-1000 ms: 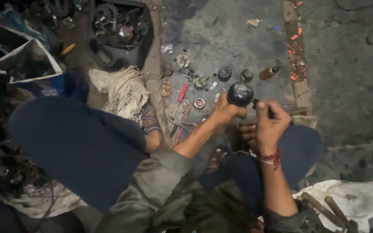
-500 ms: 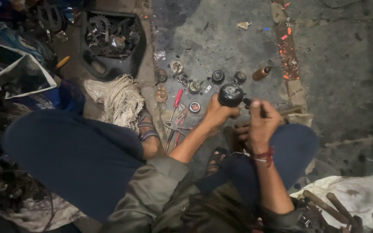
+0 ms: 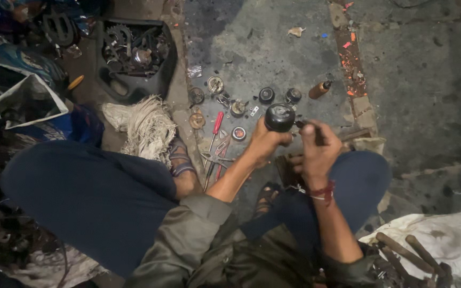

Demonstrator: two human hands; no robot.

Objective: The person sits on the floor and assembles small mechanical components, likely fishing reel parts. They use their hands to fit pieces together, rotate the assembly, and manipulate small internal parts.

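A round black metal part (image 3: 279, 117) is gripped by the left hand (image 3: 265, 143) — a thin dark tool (image 3: 311, 130) is clasped in the right hand (image 3: 316, 154) — small greasy round parts (image 3: 241, 106) are scattered beyond on rough concrete (image 3: 401, 80).

Stained concrete floor (image 3: 412, 90), scattered small round parts (image 3: 215, 84), red-handled screwdriver (image 3: 217, 124)

The tool tip is hidden by the right hand (image 3: 316, 152); the small parts (image 3: 230, 101) are too blurred to be identified.

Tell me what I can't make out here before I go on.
Head view:
- Underside of the round black part: hidden by the left hand.
- Dark tool: mostly wrapped in the right hand.
- Black tray contents: dim, tangled.
- Wooden handles: cut off by the bottom edge.
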